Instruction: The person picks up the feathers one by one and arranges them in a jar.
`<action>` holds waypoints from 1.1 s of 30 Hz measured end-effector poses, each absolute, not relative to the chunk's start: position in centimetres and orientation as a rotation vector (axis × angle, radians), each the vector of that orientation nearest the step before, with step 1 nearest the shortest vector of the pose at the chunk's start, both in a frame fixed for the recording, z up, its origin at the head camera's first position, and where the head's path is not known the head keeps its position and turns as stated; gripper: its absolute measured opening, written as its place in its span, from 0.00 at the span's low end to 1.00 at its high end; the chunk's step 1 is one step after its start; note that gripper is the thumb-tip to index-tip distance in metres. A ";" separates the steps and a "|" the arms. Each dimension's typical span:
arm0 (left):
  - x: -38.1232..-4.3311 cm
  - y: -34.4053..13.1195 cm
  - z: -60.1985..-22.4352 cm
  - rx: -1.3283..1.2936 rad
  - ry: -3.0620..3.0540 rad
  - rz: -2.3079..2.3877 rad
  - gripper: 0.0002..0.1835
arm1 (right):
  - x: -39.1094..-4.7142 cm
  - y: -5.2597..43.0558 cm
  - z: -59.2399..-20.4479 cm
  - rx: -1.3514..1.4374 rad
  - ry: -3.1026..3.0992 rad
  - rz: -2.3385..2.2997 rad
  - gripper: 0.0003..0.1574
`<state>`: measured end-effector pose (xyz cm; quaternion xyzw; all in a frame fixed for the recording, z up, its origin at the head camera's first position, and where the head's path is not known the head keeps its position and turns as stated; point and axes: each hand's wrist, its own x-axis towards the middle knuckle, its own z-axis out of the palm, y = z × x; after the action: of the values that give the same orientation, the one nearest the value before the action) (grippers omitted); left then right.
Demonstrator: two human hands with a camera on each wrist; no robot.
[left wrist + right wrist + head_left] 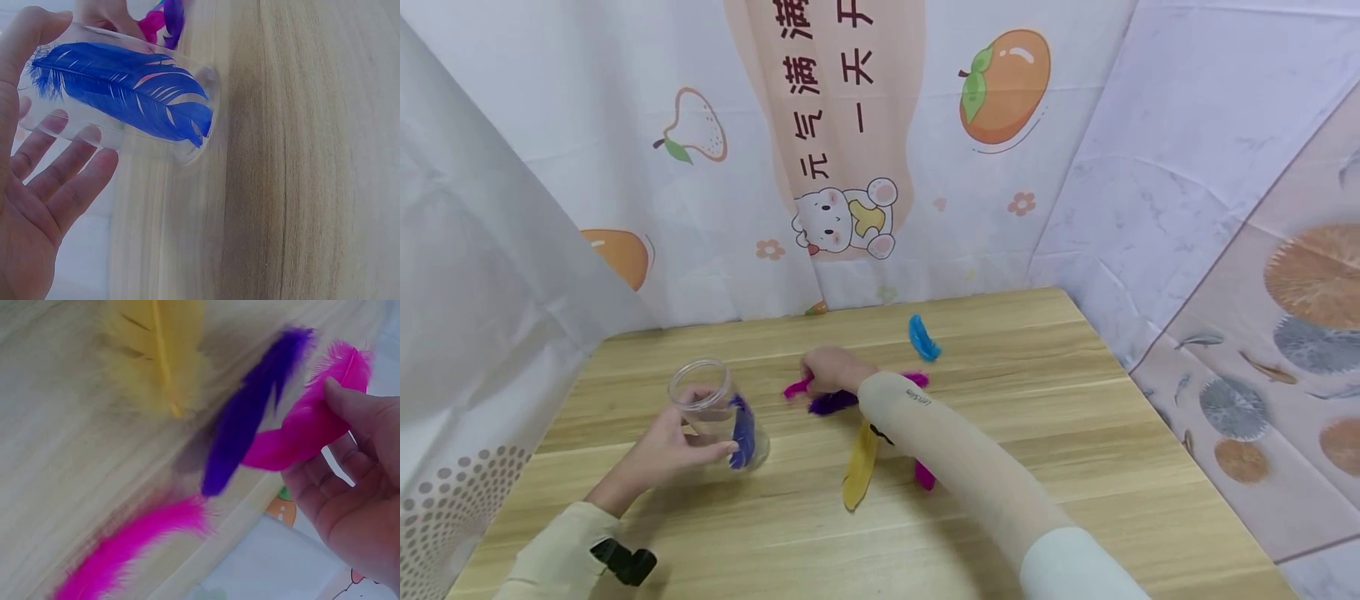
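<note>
My left hand (677, 446) grips a clear, open-topped jar (715, 427) on the left of the table, thumb on one side and fingers round the other. A blue feather (125, 90) lies lengthwise inside the jar, against its wall. Farther right, my right hand (835, 369) pinches a bright pink feather (315, 425) between thumb and fingers. Close by that hand lies a purple feather (244, 419), overlapping the pink one in the right wrist view. A yellow feather (860, 468) is on the table, nearer the front than the right hand.
Another pink feather (917, 379) shows behind my right forearm, and a further pink one (925, 477) is partly hidden under it. Toward the back lies a light blue feather (923, 337). A printed cloth (940, 225) hangs behind the wooden table (1037, 358).
</note>
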<state>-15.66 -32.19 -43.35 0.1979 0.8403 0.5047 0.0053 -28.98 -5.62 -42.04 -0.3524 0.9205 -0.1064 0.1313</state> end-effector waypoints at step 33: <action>-15.5 -32.0 -43.4 0.603 2.633 1.590 0.37 | -27.5 -5.1 -36.5 -0.753 2.057 -1.427 0.17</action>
<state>-15.49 -32.03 -43.35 0.1925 0.8400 0.5073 0.0037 -27.53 -5.15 -36.54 -0.2780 0.7595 -0.5272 0.2607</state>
